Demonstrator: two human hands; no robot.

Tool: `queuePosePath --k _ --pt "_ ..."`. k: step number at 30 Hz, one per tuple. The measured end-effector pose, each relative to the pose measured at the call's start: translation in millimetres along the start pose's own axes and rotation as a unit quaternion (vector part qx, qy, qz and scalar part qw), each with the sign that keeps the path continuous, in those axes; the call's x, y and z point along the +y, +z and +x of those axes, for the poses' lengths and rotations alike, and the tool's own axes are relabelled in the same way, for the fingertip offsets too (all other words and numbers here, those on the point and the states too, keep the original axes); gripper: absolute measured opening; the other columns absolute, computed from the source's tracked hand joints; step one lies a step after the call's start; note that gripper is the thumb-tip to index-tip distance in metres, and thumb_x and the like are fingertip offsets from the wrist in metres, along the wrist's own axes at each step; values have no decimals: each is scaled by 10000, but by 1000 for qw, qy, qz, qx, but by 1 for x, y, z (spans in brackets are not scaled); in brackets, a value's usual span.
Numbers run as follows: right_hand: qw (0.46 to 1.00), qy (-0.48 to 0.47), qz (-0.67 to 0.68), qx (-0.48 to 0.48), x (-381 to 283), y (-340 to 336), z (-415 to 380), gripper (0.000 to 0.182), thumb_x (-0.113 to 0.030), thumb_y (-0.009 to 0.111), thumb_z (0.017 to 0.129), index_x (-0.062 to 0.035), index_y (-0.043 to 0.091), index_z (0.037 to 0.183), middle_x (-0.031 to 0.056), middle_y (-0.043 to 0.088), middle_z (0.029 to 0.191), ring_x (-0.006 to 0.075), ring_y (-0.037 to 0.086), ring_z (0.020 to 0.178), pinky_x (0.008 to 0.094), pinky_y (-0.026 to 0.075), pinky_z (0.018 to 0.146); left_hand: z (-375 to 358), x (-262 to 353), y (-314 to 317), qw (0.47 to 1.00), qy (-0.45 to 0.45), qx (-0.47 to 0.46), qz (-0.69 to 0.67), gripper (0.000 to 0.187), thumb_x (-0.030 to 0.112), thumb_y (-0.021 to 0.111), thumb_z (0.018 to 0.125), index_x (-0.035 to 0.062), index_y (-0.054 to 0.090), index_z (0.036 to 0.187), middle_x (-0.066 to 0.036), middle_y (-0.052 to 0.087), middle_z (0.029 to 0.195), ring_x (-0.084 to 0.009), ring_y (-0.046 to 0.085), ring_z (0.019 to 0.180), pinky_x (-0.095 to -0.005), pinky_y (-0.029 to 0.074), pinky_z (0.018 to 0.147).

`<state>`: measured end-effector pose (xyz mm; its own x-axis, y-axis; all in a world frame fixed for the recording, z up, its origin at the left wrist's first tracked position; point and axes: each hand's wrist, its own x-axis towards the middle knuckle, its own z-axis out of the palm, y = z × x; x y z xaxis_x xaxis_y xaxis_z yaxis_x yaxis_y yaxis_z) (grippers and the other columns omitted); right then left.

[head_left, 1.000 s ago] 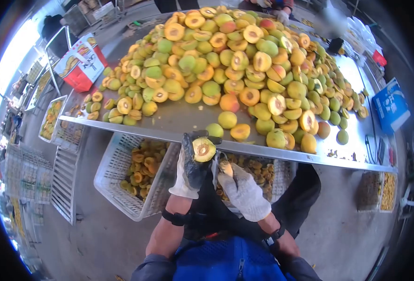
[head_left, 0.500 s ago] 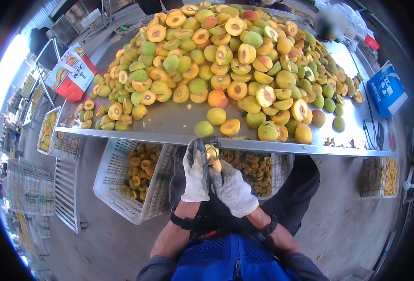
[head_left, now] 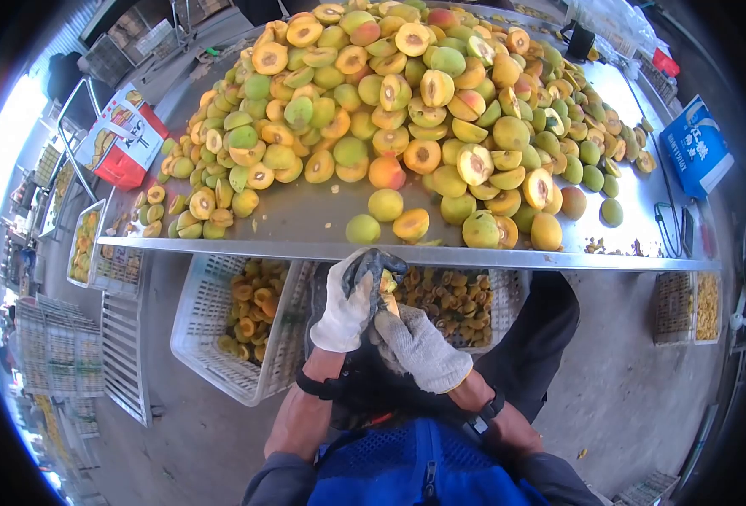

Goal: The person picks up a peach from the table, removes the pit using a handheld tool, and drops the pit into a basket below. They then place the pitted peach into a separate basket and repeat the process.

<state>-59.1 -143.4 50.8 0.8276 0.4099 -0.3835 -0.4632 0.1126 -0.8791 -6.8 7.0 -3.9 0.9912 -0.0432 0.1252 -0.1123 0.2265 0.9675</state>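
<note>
My left hand (head_left: 349, 295), in a white glove with dark, stained fingers, is closed around a cut yellow peach (head_left: 387, 280) just below the table's front edge. Most of that fruit is hidden by the glove. My right hand (head_left: 423, 346), in a grey knit glove, is closed on a small tool with a tan handle (head_left: 391, 305), held against the peach; its working end is hidden, so I cannot tell its exact kind. Beyond the hands, a large heap of whole and halved peaches (head_left: 394, 93) covers much of the metal table (head_left: 297, 221).
Below the table, a white crate (head_left: 200, 337) of peach halves stands left of my legs; another crate (head_left: 508, 295) with darker fruit pieces sits behind my hands. A red-and-white bag (head_left: 124, 139) is at the table's left, a blue box (head_left: 695, 152) at its right.
My left fingers have turned and curled further over the peach. My right hand has shifted slightly right and down, still on the tool. The view has moved a little.
</note>
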Motion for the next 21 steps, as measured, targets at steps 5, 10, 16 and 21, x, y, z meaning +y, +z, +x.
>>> queuePosePath --k 5,10,16,21 --pt "981 27 160 -104 6 -9 -2 357 -379 477 1017 -83 539 827 -4 466 620 104 404 487 255 311 452 8 12 4 996 32 -81 7 372 249 566 990 -79 546 1165 -167 661 1057 -207 637 986 -344 511 900" --pt "970 61 206 -110 0 -14 -5 347 -368 482 1015 -77 556 841 -11 450 602 100 400 481 253 302 448 20 30 8 970 -148 -115 -153 642 545 470 978 -74 607 1079 -169 680 1012 -202 661 879 -320 536 828" --pt "996 37 48 -62 3 -15 0 308 -324 474 1019 -53 582 918 -6 494 624 120 444 500 262 339 463 2 23 25 993 -56 6 -106 447 356 590 967 -79 618 1066 -133 690 952 -192 666 846 -306 539 789" --pt "993 23 71 -94 2 -20 -9 247 -265 493 1008 -42 583 951 29 538 694 138 493 561 269 389 506 8 24 16 986 -90 -72 -120 377 188 708 871 -67 606 1129 -87 683 975 -132 635 882 -280 514 815"
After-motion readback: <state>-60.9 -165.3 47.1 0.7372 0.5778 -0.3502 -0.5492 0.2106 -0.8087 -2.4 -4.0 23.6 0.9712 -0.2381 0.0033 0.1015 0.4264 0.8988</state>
